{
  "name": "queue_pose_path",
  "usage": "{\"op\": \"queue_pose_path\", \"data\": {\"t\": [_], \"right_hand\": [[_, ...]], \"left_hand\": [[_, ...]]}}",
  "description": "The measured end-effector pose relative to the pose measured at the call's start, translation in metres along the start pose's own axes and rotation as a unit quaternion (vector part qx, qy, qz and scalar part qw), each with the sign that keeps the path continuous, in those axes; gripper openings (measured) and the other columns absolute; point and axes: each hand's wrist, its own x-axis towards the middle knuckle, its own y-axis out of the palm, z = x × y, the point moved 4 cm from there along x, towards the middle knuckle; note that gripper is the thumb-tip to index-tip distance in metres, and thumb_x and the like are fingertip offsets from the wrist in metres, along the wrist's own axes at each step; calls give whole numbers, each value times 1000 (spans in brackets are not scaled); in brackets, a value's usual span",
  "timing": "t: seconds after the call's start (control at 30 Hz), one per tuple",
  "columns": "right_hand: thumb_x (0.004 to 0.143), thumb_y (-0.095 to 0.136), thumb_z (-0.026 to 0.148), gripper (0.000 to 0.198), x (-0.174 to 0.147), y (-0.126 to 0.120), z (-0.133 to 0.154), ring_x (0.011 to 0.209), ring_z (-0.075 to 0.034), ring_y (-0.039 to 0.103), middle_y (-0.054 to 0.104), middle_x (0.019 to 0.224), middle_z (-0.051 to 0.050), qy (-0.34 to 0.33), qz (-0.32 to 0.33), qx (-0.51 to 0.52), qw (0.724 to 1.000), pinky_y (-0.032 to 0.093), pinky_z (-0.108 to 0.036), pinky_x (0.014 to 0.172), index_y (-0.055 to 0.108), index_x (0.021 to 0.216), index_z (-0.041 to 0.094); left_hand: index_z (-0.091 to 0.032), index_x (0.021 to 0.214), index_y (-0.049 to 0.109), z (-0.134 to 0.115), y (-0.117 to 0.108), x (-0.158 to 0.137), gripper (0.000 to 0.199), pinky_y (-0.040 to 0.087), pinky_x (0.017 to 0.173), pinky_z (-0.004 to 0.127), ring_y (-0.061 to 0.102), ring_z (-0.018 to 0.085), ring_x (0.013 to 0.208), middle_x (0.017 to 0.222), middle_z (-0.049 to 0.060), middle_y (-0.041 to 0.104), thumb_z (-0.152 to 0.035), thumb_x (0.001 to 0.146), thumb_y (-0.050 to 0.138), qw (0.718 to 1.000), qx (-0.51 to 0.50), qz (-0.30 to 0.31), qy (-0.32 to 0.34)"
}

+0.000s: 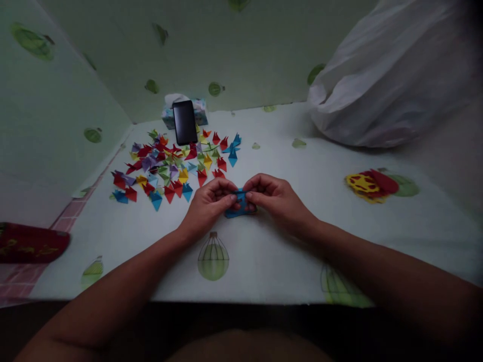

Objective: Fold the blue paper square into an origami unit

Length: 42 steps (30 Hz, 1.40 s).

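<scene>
Between my two hands is a small piece of blue paper (pixel 241 205), just above the table or touching it; I cannot tell which. My left hand (pixel 213 198) pinches its left side with thumb and fingers. On the other side my right hand (pixel 273 198) pinches it too, the fingertips of both hands close together at the top edge. Parts of the paper are hidden behind the fingers. Left of my hands lies a spread of folded paper pieces (pixel 169 190) in red, blue, yellow, green and purple, pointed like small origami cranes.
A black phone (pixel 184 123) leans on a tissue box (pixel 202 111) at the back. A white plastic bag (pixel 362 95) stands back right. Red and yellow cut-out pieces (pixel 372 185) lie at the right. A dark red object (pixel 32 243) sits at the left edge.
</scene>
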Motion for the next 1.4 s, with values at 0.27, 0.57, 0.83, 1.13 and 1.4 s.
{"op": "queue_pose_path", "data": {"t": [0.27, 0.57, 0.83, 1.13, 1.4], "right_hand": [[72, 71, 22, 13, 2, -2, -5, 54, -10, 57, 60, 60, 5, 41, 1, 51, 998, 47, -26, 59, 64, 82, 17], [74, 75, 24, 19, 2, -1, -7, 60, -10, 59, 65, 68, 2, 35, 23, 76, 996, 48, -25, 61, 65, 87, 16], [76, 74, 26, 14, 1, -1, -2, 56, -9, 56, 62, 65, 4, 13, 0, 39, 999, 45, -25, 57, 65, 82, 16], [73, 75, 23, 14, 0, 1, -4, 52, -9, 55, 62, 62, 4, 71, 6, 134, 988, 49, -26, 59, 64, 77, 16], [71, 77, 20, 14, 0, 3, -9, 51, -8, 54, 61, 59, 3, 109, 11, 191, 975, 53, -26, 61, 65, 77, 14]], "left_hand": [[-18, 92, 70, -7, 0, -3, 22, 51, 66, 23, 62, 12, 71, 87, 2, 68, -30, 76, 79, 988, 131, -21, 82], [-17, 91, 70, -4, -3, 0, 28, 55, 68, 26, 68, 15, 70, 78, 2, 72, -38, 76, 80, 996, 80, -18, 44], [-16, 90, 69, -2, 0, 0, 33, 56, 69, 25, 69, 14, 70, 77, 0, 72, -32, 68, 86, 999, 25, -16, 32], [-17, 94, 68, -1, 1, -1, 33, 56, 70, 26, 70, 14, 73, 81, 1, 74, -29, 68, 86, 999, 22, -1, 40], [-17, 95, 68, -1, 1, -1, 32, 56, 70, 25, 69, 14, 73, 82, 1, 73, -27, 69, 85, 999, 21, 1, 41]]}}
